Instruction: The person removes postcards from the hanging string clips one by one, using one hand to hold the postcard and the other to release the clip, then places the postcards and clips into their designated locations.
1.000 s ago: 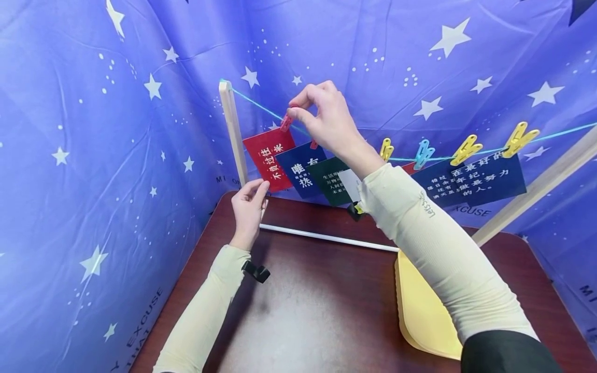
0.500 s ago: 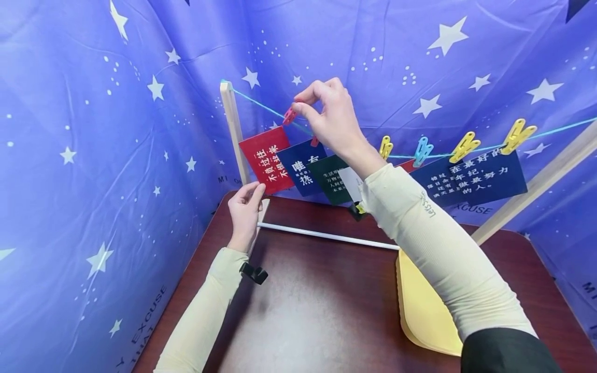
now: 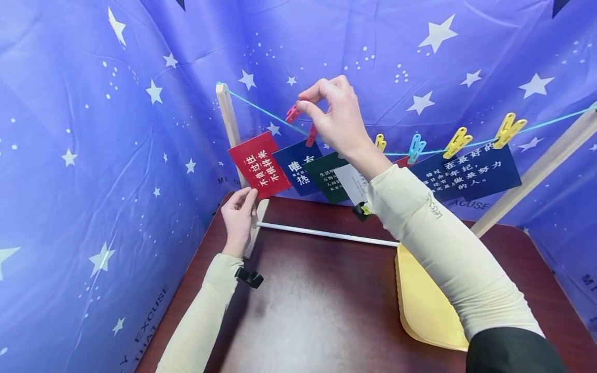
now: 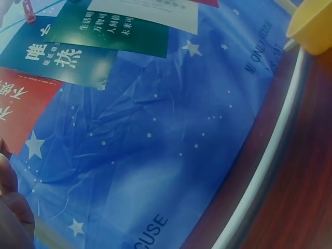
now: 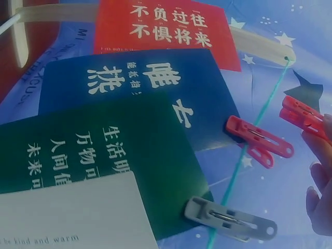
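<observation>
Corner hold: clamped red card (image 3: 259,165) in left grip (image 3: 238,215), just below cord (image 5: 272,93), probably to leave top edge bare. Pinched red peg (image 5: 301,112) by handle end in right grip (image 3: 340,111), off cord, likely to spare biting end from fingers.
</observation>
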`<act>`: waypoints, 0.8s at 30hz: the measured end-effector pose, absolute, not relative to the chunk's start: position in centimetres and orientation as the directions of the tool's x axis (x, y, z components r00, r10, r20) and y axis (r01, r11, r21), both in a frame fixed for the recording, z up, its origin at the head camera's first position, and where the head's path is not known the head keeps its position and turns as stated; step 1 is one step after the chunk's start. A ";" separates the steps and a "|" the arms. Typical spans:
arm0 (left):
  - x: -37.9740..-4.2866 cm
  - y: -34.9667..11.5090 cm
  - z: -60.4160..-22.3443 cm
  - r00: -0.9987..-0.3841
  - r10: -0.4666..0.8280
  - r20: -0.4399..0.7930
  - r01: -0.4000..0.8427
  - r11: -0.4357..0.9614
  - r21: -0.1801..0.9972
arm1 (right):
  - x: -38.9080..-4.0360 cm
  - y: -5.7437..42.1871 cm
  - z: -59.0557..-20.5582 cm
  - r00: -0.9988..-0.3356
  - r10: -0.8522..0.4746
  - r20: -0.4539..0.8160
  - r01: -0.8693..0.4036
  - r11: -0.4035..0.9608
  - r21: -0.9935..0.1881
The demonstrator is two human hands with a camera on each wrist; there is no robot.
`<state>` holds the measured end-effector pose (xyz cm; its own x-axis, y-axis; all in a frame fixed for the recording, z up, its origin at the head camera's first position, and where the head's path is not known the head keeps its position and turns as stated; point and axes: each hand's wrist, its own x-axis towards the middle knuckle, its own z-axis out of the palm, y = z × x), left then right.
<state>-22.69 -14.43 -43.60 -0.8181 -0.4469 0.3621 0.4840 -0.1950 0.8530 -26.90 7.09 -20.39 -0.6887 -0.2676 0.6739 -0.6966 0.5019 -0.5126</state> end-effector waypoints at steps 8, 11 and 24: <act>-21.9 -15.0 -43.9 -0.808 -0.468 0.359 0.487 -0.186 0.854 | -25.4 8.0 -19.9 -0.689 -0.275 0.671 -0.694 0.519 -0.499; -21.5 -15.1 -44.0 -0.807 -0.479 0.345 0.469 -0.165 0.868 | -25.0 8.5 -20.0 -0.694 -0.284 0.661 -0.688 0.531 -0.494; -19.6 -14.7 -45.0 -0.803 -0.478 0.355 0.443 -0.082 0.893 | -23.6 11.4 -21.4 -0.697 -0.305 0.649 -0.685 0.552 -0.476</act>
